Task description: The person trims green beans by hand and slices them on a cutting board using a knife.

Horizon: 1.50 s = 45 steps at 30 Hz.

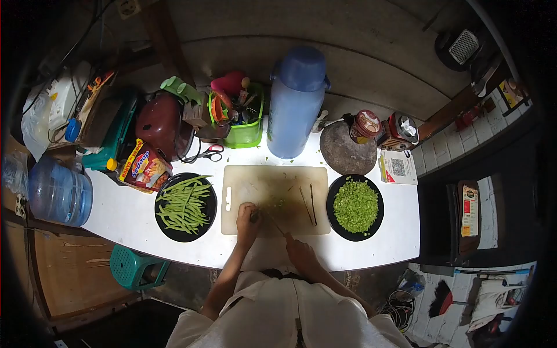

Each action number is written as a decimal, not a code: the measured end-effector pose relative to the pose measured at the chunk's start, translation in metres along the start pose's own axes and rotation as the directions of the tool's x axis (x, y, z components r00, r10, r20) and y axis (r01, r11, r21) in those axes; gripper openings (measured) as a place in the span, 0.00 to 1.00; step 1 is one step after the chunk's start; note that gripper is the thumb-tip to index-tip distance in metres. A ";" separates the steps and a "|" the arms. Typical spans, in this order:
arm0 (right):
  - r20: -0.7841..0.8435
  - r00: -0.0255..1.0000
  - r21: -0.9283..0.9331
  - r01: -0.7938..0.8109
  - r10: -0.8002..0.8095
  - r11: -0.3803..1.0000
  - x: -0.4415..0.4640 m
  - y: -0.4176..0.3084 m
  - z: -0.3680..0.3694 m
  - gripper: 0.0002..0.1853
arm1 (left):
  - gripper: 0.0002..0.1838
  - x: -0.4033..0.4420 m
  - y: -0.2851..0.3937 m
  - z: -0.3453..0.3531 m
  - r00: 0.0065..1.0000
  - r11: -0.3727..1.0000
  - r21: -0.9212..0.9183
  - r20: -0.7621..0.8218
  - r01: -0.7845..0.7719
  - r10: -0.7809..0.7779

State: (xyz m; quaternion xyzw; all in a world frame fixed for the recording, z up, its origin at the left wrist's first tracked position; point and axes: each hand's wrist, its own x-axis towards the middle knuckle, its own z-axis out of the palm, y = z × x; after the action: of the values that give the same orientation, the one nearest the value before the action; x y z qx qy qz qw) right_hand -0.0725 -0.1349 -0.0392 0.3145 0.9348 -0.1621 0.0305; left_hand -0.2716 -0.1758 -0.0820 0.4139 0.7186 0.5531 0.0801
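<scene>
On a pale cutting board (249,180), my left hand (246,223) is closed, with a small dark thing at its fingers that I cannot make out. My right hand (300,254) grips a knife (277,225), its blade pointing up and left toward my left hand. Small green bits (280,203) lie mid-board, and two thin dark strips (307,206) rest on its right side. Left of the board, a black plate (161,225) bears whole green beans (184,204). To the right, a second black plate (332,223) holds a heap of chopped green pieces (355,206).
Behind the board stand a tall blue jug (296,110), a green basket (243,136) of utensils and a round grey stone slab (348,148). Red-handled scissors (213,152) and a snack packet (145,167) lie back left. A water bottle (61,191) sits at the table's left end.
</scene>
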 end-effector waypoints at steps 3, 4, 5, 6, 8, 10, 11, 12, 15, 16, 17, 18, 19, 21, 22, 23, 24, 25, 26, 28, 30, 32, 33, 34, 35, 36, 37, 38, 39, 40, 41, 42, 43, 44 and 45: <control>-0.023 0.999 0.014 0.049 -0.049 0.999 0.003 -0.008 -0.005 0.19 | 0.13 0.000 -0.003 0.001 1.000 1.000 0.008 -0.006 -0.017 0.017; -0.022 0.999 0.014 0.040 -0.039 0.999 0.003 -0.009 -0.004 0.19 | 0.13 0.000 -0.002 0.001 1.000 1.000 0.005 -0.010 -0.022 0.022; -0.022 0.999 0.013 0.031 -0.031 0.999 0.004 -0.010 -0.002 0.19 | 0.12 0.000 -0.002 0.001 1.000 1.000 0.002 -0.006 -0.019 0.019; -0.022 1.000 0.012 0.023 -0.022 1.000 0.005 -0.011 0.000 0.19 | 0.12 0.000 0.001 0.000 1.000 1.000 -0.002 -0.002 -0.016 0.016; -0.045 0.999 -0.025 0.006 -0.007 1.000 0.004 -0.016 0.005 0.20 | 0.12 0.000 0.000 -0.001 1.000 1.000 -0.012 0.006 -0.010 0.011; -0.047 0.999 -0.067 -0.019 0.015 0.998 0.004 -0.019 0.008 0.21 | 0.12 -0.001 -0.007 0.000 1.000 1.000 -0.029 0.008 -0.008 0.008; -0.034 0.999 -0.088 -0.033 0.030 0.996 0.005 -0.021 0.010 0.21 | 0.12 -0.002 -0.009 0.000 1.000 1.000 -0.026 0.017 0.003 -0.003; -0.023 0.999 -0.108 -0.046 0.044 0.993 0.006 -0.024 0.013 0.21 | 0.12 -0.003 -0.009 0.000 1.000 1.000 -0.022 0.025 0.013 -0.012; -0.007 0.995 -0.129 -0.097 0.097 0.987 0.017 -0.028 0.029 0.22 | 0.12 -0.003 -0.011 0.000 1.000 1.000 -0.003 0.029 0.000 0.001; -0.030 0.995 -0.117 -0.094 0.091 0.989 0.017 -0.030 0.029 0.22 | 0.13 -0.004 -0.012 -0.001 1.000 1.000 0.010 0.024 -0.010 0.010; -0.055 0.995 -0.104 -0.089 0.084 0.991 0.019 -0.032 0.028 0.22 | 0.13 -0.004 -0.014 -0.001 0.999 1.000 0.005 0.037 0.014 -0.014; -0.079 0.994 -0.091 -0.085 0.078 0.992 0.022 -0.035 0.026 0.22 | 0.13 -0.004 -0.015 0.000 0.998 0.999 -0.001 0.050 0.038 -0.037; -0.087 0.993 -0.127 -0.090 0.079 0.988 0.023 -0.036 0.027 0.22 | 0.13 -0.005 -0.016 0.000 0.996 0.998 -0.011 0.066 0.061 -0.060; -0.102 0.991 -0.202 -0.101 0.082 0.974 0.027 -0.037 0.030 0.21 | 0.14 -0.004 -0.018 -0.004 0.994 1.000 0.030 0.105 0.010 -0.013; -0.118 0.990 -0.202 -0.102 0.079 0.974 0.033 -0.038 0.032 0.21 | 0.14 -0.004 -0.018 -0.007 0.992 0.999 0.052 0.123 -0.015 0.008; -0.132 0.988 -0.202 -0.100 0.074 0.974 0.041 -0.039 0.034 0.20 | 0.14 -0.005 -0.019 -0.009 0.991 0.999 0.047 0.137 -0.002 -0.004; -0.146 0.987 -0.203 -0.098 0.069 0.974 0.046 -0.040 0.034 0.20 | 0.14 -0.004 -0.017 -0.010 0.989 0.999 0.042 0.149 0.010 -0.016; -0.171 0.984 -0.175 -0.082 0.052 0.981 0.047 -0.041 0.032 0.20 | 0.14 -0.004 -0.016 -0.011 0.986 0.999 0.036 0.162 0.021 -0.026; -0.198 0.979 -0.147 -0.066 0.036 0.987 0.048 -0.042 0.029 0.19 | 0.14 -0.004 -0.018 -0.011 0.986 0.999 0.032 0.165 0.021 -0.026; -0.196 0.980 -0.133 -0.061 0.034 0.989 0.045 -0.042 0.024 0.19 | 0.14 -0.003 -0.022 -0.011 0.985 1.000 0.022 0.171 0.018 -0.022; -0.126 0.990 -0.164 -0.082 0.061 0.983 0.030 -0.038 0.022 0.19 | 0.14 -0.002 -0.021 -0.012 0.991 1.000 -0.006 0.130 0.027 -0.026; -0.102 0.992 -0.074 -0.082 0.074 0.994 0.020 -0.036 0.015 0.19 | 0.14 -0.002 -0.016 -0.014 0.990 0.998 -0.012 0.130 0.056 -0.054; -0.089 0.993 -0.030 -0.083 0.080 0.996 0.016 -0.035 0.010 0.18 | 0.14 0.000 -0.008 -0.017 0.985 0.997 -0.003 0.151 0.080 -0.079; -0.048 0.995 -0.003 -0.086 0.086 0.996 0.012 -0.033 0.007 0.18 | 0.14 0.001 -0.004 -0.019 0.980 0.995 0.007 0.170 0.102 -0.102; -0.007 0.996 0.025 -0.091 0.092 0.996 0.009 -0.032 0.004 0.19 | 0.14 0.000 -0.006 -0.018 0.982 0.994 -0.009 0.155 0.108 -0.105; 0.033 0.995 0.053 -0.099 0.097 0.994 0.008 -0.032 0.002 0.19 | 0.14 -0.001 -0.007 -0.017 0.984 0.993 -0.026 0.141 0.111 -0.107; 0.070 0.991 0.040 -0.113 0.110 0.993 0.008 -0.031 0.000 0.19 | 0.14 -0.001 -0.009 -0.016 0.986 0.993 -0.043 0.130 0.114 -0.107; 0.109 0.986 0.027 -0.130 0.127 0.991 0.008 -0.031 -0.002 0.19 | 0.14 -0.001 -0.011 -0.014 0.986 0.994 -0.040 0.136 0.099 -0.092; 0.149 0.978 0.014 -0.147 0.143 0.989 0.007 -0.030 -0.004 0.19 | 0.15 -0.002 -0.012 -0.015 0.987 0.996 -0.036 0.143 0.084 -0.079; 0.154 0.979 0.026 -0.141 0.135 0.990 0.006 -0.031 -0.006 0.20 | 0.15 -0.002 -0.012 -0.016 0.987 0.997 -0.030 0.150 0.070 -0.065; 0.157 0.979 0.039 -0.135 0.127 0.990 0.006 -0.031 -0.008 0.20 | 0.15 -0.003 -0.015 -0.015 0.989 0.998 -0.028 0.139 0.058 -0.054; 0.160 0.980 0.052 -0.129 0.119 0.990 0.006 -0.031 -0.010 0.20 | 0.15 -0.004 -0.016 -0.013 0.991 0.999 -0.026 0.128 0.045 -0.042; 0.101 0.990 -0.006 -0.100 0.100 0.995 0.007 -0.029 -0.004 0.21 | 0.15 -0.004 -0.018 -0.011 0.993 0.999 -0.023 0.118 0.033 -0.030; 0.046 0.996 -0.063 -0.073 0.076 0.995 0.007 -0.025 0.007 0.21 | 0.15 -0.006 -0.019 -0.010 0.991 0.996 -0.059 0.115 0.069 -0.062; -0.006 0.999 -0.121 -0.049 0.049 0.991 0.006 -0.026 0.009 0.22 | 0.15 -0.006 -0.016 -0.010 0.989 0.990 -0.094 0.115 0.108 -0.097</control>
State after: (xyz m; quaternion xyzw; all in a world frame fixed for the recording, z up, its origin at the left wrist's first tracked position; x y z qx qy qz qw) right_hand -0.0937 -0.1539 -0.0417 0.3353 0.9349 -0.1038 0.0523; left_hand -0.2815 -0.1883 -0.0940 0.4019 0.7047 0.5599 0.1687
